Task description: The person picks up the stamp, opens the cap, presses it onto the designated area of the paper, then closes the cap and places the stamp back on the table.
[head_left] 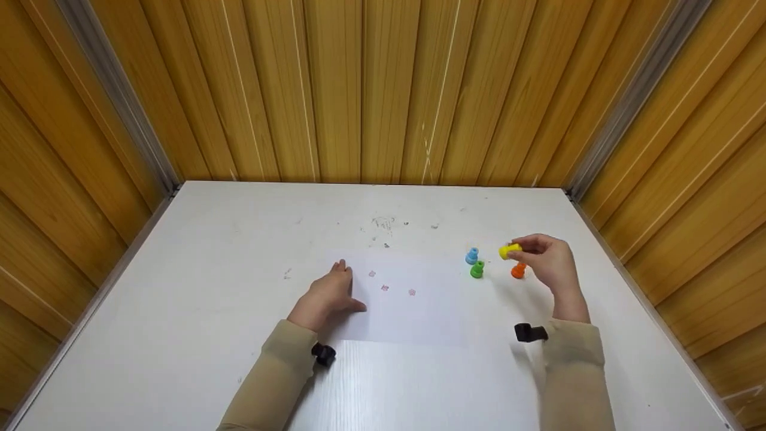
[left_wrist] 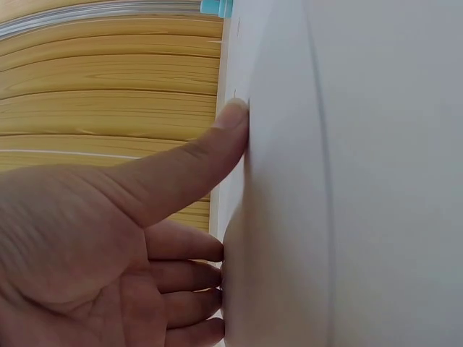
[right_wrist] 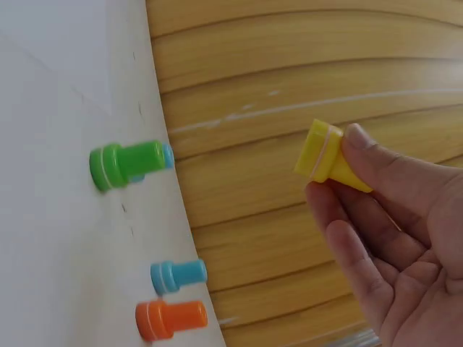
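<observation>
The right hand [head_left: 547, 263] had its thumb and fingers closed in a pinch around the narrower part of a yellow piece [right_wrist: 324, 155], holding it off the surface [head_left: 239, 239]. Its long axis lay tilted over, far from upright: the broad end stuck out past the fingertips toward the left, the narrow end ran back toward the palm. From these fingers, the white paper sheet [head_left: 419, 323] lay to the left and lower, well apart, with a green piece [head_left: 477, 270] and a blue piece [head_left: 472, 256] standing in between. An orange piece [head_left: 518, 271] stood on the surface beneath the pinching fingers, and a second blue piece [right_wrist: 179, 276], seen in the right wrist view, stood just beside it.

The left hand [head_left: 329, 292] was much nearer the sheet. Its thumb was spread well away from the other fingers, gripping nothing; the thumb rested on the sheet and the other fingertips came down at its left side. To the right of those fingers, three small reddish flower-shaped marks [head_left: 385, 288] showed on the sheet, all nearer the left fingers than the right.

No brand, label or readable writing showed; the dark scuffs [head_left: 383, 222] beyond the left fingers formed no legible letters.
</observation>
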`<control>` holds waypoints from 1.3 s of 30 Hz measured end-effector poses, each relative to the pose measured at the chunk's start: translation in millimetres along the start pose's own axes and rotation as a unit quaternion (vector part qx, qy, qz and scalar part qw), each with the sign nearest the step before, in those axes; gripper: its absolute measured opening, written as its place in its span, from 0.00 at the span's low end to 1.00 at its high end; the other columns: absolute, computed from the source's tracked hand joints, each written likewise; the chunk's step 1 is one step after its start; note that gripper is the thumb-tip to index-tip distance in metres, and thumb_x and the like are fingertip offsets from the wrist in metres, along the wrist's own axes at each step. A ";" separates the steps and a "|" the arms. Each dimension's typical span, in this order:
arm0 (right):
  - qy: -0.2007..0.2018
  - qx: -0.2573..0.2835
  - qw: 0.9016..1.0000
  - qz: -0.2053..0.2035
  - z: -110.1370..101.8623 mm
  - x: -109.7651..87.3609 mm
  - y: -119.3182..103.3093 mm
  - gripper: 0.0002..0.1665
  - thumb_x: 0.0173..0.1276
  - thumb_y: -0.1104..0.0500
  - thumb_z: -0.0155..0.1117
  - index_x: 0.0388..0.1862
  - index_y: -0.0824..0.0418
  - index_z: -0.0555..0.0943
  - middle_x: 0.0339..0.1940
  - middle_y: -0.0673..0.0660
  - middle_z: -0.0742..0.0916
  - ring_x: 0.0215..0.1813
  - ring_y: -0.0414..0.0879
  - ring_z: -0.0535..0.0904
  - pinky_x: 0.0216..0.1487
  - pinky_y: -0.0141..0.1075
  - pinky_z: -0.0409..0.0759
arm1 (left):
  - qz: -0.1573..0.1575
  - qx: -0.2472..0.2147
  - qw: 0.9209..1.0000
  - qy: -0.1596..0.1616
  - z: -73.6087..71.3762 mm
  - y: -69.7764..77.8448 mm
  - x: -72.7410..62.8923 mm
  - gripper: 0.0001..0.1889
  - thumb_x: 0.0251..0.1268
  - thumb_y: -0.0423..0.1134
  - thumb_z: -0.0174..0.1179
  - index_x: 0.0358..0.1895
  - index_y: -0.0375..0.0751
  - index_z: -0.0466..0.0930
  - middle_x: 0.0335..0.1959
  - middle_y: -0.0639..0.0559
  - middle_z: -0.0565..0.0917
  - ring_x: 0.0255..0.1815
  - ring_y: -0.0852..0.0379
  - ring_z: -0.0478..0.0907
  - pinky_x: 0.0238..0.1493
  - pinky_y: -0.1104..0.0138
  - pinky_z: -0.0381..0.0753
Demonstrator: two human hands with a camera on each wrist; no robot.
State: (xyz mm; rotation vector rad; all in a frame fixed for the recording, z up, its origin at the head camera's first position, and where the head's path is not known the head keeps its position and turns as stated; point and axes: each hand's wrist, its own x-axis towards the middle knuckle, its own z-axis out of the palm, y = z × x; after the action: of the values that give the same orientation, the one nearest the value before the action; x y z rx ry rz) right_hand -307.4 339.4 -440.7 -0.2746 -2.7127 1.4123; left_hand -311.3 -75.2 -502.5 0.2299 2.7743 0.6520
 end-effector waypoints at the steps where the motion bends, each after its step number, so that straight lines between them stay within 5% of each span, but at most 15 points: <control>1: 0.000 -0.011 1.000 0.005 -3.7 0.9 4.4 0.23 0.69 0.55 0.74 0.60 0.62 0.84 0.59 0.63 0.87 0.51 0.46 0.83 0.45 0.17 0.81 | -0.001 0.001 1.000 0.000 0.1 0.1 0.0 0.53 0.54 0.46 0.80 0.78 0.27 0.59 0.83 0.33 0.54 0.85 0.41 0.50 0.84 0.52 0.56; 6: -0.011 -0.057 0.998 0.026 -15.3 6.2 27.2 0.22 0.69 0.59 0.73 0.59 0.64 0.83 0.59 0.66 0.86 0.55 0.54 0.81 0.47 0.21 0.80 | -0.006 0.005 1.000 0.000 0.9 0.6 0.3 0.53 0.55 0.47 0.79 0.78 0.27 0.59 0.83 0.33 0.54 0.85 0.41 0.50 0.84 0.51 0.57; 14: -0.061 -0.097 0.991 0.072 -17.9 10.0 49.8 0.20 0.66 0.63 0.74 0.55 0.67 0.82 0.55 0.68 0.84 0.55 0.58 0.78 0.64 0.48 0.81 | -0.016 -0.011 1.000 0.000 1.3 1.8 -1.9 0.53 0.55 0.46 0.79 0.79 0.29 0.58 0.84 0.36 0.53 0.86 0.42 0.49 0.85 0.52 0.54; 23: -0.098 -0.114 0.986 0.078 -17.1 9.6 57.7 0.19 0.61 0.65 0.77 0.50 0.67 0.83 0.51 0.64 0.85 0.53 0.58 0.76 0.61 0.50 0.77 | 0.011 0.005 1.000 -0.004 -0.9 -1.9 0.0 0.54 0.54 0.48 0.79 0.78 0.25 0.58 0.83 0.30 0.53 0.85 0.40 0.50 0.84 0.51 0.56; 39: -0.119 -0.091 0.984 0.096 -16.6 7.4 58.4 0.27 0.64 0.63 0.75 0.60 0.68 0.78 0.60 0.67 0.80 0.60 0.62 0.73 0.73 0.59 0.72 | 0.004 0.015 1.000 -0.001 -0.3 -1.9 0.3 0.54 0.53 0.49 0.80 0.77 0.27 0.59 0.82 0.31 0.55 0.85 0.40 0.52 0.83 0.50 0.58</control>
State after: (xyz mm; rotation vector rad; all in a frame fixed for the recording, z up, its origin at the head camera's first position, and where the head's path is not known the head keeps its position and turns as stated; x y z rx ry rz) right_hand -304.9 387.0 -479.0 -0.4131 -3.0932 1.3160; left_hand -311.9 -76.9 -503.2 0.2468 2.7852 0.6109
